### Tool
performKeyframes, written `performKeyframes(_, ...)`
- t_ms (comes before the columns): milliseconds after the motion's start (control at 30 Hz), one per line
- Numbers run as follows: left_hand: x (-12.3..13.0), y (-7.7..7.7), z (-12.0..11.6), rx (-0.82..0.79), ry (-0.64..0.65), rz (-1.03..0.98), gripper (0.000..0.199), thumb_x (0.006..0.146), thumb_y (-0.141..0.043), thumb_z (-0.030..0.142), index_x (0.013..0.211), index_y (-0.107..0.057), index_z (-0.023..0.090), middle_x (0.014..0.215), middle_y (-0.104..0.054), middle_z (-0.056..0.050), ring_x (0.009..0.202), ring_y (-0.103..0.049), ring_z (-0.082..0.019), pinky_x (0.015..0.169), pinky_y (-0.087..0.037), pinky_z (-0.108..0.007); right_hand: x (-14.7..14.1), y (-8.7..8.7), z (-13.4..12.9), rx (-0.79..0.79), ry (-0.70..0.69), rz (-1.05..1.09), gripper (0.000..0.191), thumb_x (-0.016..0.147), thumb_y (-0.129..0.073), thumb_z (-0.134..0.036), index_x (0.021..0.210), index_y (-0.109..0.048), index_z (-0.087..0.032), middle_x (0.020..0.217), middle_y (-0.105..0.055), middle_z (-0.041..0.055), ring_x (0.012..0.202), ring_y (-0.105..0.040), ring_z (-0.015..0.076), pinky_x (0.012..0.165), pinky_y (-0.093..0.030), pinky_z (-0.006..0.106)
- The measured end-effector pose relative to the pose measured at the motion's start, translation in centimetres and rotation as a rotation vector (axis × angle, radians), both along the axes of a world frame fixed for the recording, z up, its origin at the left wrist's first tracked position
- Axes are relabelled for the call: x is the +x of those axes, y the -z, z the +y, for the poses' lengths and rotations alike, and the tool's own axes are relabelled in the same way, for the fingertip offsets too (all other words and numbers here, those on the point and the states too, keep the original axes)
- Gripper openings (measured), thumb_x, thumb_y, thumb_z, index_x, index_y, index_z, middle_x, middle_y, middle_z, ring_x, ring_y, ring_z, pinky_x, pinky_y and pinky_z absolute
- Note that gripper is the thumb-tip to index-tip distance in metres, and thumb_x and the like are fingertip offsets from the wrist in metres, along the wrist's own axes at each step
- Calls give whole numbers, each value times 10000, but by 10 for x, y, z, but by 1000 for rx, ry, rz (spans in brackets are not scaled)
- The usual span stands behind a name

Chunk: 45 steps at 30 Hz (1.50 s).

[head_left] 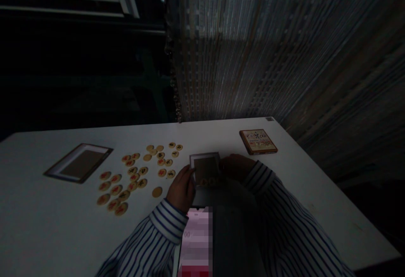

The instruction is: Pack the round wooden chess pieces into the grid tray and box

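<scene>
Both my hands hold a small shallow box tray (206, 168) with a pale rim and brown inside, close in front of me over the white table. A few round chess pieces (211, 181) lie along its near side. My left hand (182, 189) is closed on the left edge, thumb toward the rim. My right hand (234, 165) is at the right edge, its fingers partly lost in shadow. Left of the tray, many wooden Chinese chess pieces (134, 177) are scattered, some showing red or dark characters, others blank side up. One blank piece (157, 191) lies nearest my left hand.
A second shallow tray (98, 157) lies at the table's left. A printed flat box (258, 141) sits at the right. A phone with a lit screen (194, 243) is below my hands. A string curtain (228, 57) hangs behind the white table (303, 209). The room is dim.
</scene>
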<state>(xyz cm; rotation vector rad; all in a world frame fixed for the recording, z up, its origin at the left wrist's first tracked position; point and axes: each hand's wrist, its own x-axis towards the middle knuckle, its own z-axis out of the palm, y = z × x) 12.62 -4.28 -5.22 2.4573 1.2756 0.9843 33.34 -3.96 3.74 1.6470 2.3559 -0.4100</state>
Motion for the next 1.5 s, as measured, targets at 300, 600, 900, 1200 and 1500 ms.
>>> performKeyframes(300, 0, -3, 0, 21, -12, -20, 322, 773, -367, 179, 1024, -546, 86, 1065, -574, -170, 1003, -541, -224, 839, -474, -381, 2, 0, -3, 47, -11, -10, 266, 775, -413, -244, 941, -619, -212, 834, -666, 81, 756, -618, 210, 593, -418, 261)
performKeyframes(600, -6, -21, -3, 2, -102, -156, 259, 793, -429, 251, 983, -555, 128, 953, -618, -103, 921, -564, -192, 821, -466, -346, 1, -6, -4, 180, 96, -46, 276, 812, -370, -310, 940, -595, -216, 808, -650, 79, 730, -608, 195, 589, -398, 260)
performKeyframes(900, -17, -31, -2, -19, -117, -242, 173, 776, -452, 240, 867, -578, 167, 893, -624, -65, 852, -574, -163, 765, -482, -317, 5, -18, -6, 320, 71, 68, 221, 827, -373, -238, 891, -572, -168, 849, -631, 78, 816, -572, 167, 681, -365, 244)
performKeyframes(1200, -65, -49, 1, -70, -380, -344, 264, 744, -480, 364, 879, -591, 166, 816, -647, -51, 716, -609, -154, 658, -499, -281, 3, -24, -9, 403, 82, 194, 262, 856, -327, -243, 910, -573, -172, 897, -614, 63, 864, -537, 148, 759, -351, 241)
performKeyframes(1500, -99, -67, 1, -123, -541, -414, 363, 706, -482, 436, 891, -602, 148, 729, -655, -50, 644, -612, -159, 584, -503, -262, -8, -25, -14, 469, 59, 266, 271, 831, -352, -214, 983, -567, -152, 943, -612, 74, 898, -523, 164, 779, -361, 277)
